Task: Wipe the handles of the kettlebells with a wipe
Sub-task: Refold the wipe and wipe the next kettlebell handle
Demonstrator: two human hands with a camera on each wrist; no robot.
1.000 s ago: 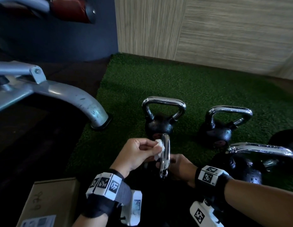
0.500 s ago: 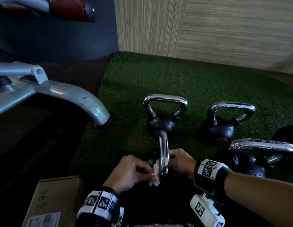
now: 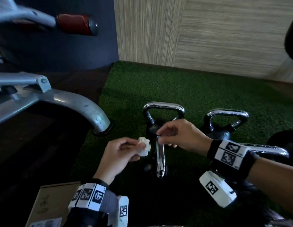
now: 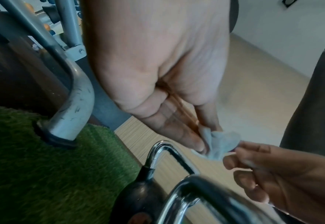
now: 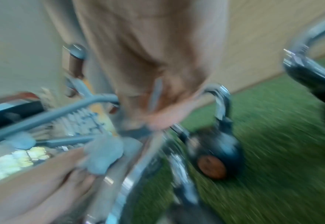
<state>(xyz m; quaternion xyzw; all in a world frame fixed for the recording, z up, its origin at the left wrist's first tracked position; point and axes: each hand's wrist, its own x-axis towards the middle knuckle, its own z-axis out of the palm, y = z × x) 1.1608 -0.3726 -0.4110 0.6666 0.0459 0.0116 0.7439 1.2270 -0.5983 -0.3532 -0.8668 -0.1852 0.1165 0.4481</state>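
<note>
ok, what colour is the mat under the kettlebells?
Green, like artificial grass. Clearest in the head view.

The wipe (image 3: 144, 146) is a small white crumpled wad, pinched at the left hand (image 3: 121, 153) fingertips just left of the nearest kettlebell's chrome handle (image 3: 160, 157), not touching it. That handle runs end-on toward the viewer (its black body is mostly hidden). Two more black kettlebells (image 3: 162, 119) (image 3: 224, 123) stand upright behind on the green turf (image 3: 175, 89), toward its far edge, chrome handles up.
</note>
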